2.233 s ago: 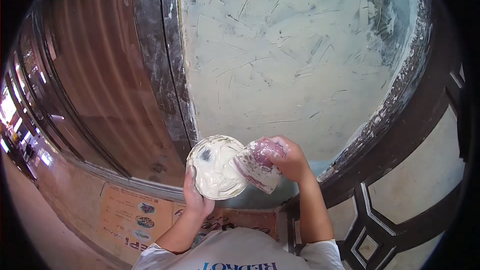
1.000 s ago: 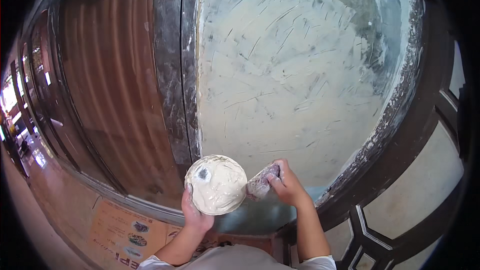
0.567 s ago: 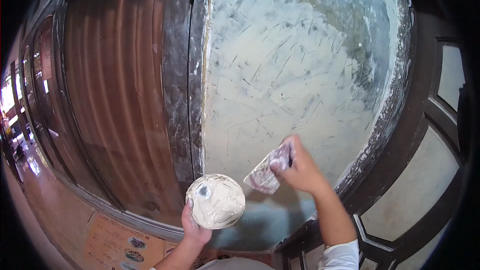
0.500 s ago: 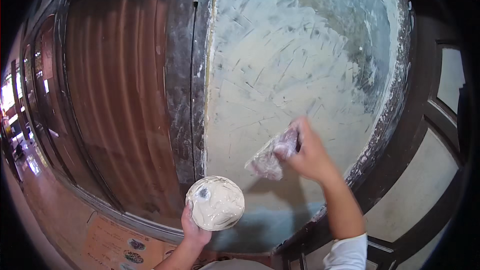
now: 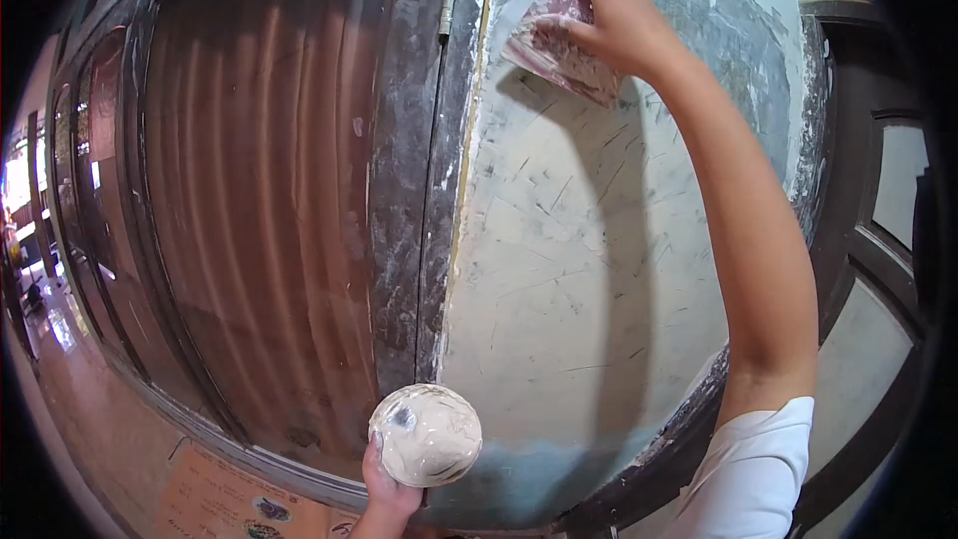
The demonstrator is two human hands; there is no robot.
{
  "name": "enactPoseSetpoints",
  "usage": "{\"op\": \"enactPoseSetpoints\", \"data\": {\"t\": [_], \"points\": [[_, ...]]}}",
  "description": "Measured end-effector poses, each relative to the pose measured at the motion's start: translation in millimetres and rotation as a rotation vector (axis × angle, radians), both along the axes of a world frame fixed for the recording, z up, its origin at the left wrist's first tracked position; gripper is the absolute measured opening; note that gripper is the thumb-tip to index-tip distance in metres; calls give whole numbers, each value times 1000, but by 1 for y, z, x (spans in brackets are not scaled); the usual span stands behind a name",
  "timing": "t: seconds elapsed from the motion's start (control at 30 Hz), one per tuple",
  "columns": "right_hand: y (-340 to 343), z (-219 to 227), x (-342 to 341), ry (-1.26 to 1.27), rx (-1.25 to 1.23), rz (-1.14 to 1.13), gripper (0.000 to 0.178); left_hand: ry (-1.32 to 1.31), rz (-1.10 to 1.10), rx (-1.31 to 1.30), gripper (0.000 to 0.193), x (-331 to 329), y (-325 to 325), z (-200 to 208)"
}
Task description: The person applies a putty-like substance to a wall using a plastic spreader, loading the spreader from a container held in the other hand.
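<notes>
My right hand is raised to the upper part of the wall panel, closed around a flat, pinkish-purple putty spreader smeared with pale paste. The spreader's lower edge lies at or very close to the panel; exact contact is hard to see. Cream-white putty coats much of the panel, with dark scratches and grey patches showing through. Low down, my left hand grips a round bowl of wet, cream-coloured putty by its left side. A small grey spot shows in the putty.
Left of the panel run a dark door frame with a hinge and a brown curtain behind glass. At right stands a dark panelled door. An orange printed sheet lies at the lower left.
My right hand has gone up the panel with the spreader, from its lower middle to near the top. The bowl in my left hand sits slightly lower, and the view has shifted.
</notes>
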State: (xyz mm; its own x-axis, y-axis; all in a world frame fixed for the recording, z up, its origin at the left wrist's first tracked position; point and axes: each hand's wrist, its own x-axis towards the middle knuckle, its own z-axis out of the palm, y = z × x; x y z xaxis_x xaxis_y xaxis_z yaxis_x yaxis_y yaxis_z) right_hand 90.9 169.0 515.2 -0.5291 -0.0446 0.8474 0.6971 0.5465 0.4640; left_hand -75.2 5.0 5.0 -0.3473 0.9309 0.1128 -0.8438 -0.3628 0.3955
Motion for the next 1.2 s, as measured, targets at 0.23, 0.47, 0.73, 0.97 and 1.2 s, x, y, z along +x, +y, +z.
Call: {"op": "enactPoseSetpoints", "data": {"t": [0.23, 0.47, 0.73, 0.97, 1.2], "points": [[9, 17, -22, 24, -25, -334, 45, -28, 5, -1, 55, -31, 0, -15], [25, 38, 13, 315, 41, -286, 53, 39, 55, -1, 55, -55, 5, -28], [23, 28, -1, 352, -54, -323, 69, 54, -46, -47, 57, -71, 10, -18], [28, 25, -2, 223, 18, -104, 61, 88, -72, -92, 56, -84, 3, -17], [23, 43, 8, 624, 44, -276, 66, 119, -154, -92, 53, -84, 5, -20]]}}
